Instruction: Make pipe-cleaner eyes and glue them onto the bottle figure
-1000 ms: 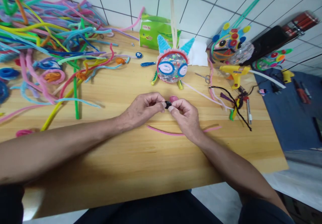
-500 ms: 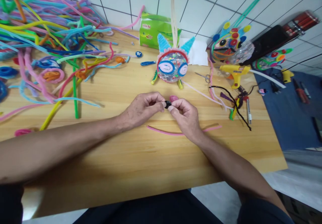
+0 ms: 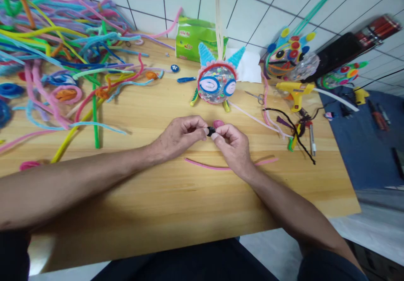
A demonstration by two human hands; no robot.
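Observation:
A small black coil [image 3: 211,131], which looks like wound pipe cleaner, is pinched between both hands over the middle of the table. My left hand [image 3: 184,136] grips its left side with thumb and forefinger. From the right, my right hand [image 3: 232,145] pinches the other edge, and the fingertips cover part of it. Just behind my right fingers lies a pink coil [image 3: 217,123]. Under the right wrist runs a pink pipe cleaner [image 3: 205,165], partly hidden. Beyond the hands stands a clear ball-shaped figure [image 3: 216,83] with blue ears and ringed eyes, a pale cord rising from it.
Many coloured pipe cleaners [image 3: 63,33] are heaped at the left. A green packet [image 3: 192,41] leans by the tiled wall. To the right are scissors [image 3: 257,97], a yellow glue gun [image 3: 296,94], a black pipe cleaner [image 3: 292,125], a pen [image 3: 312,140] and another decorated figure [image 3: 282,58].

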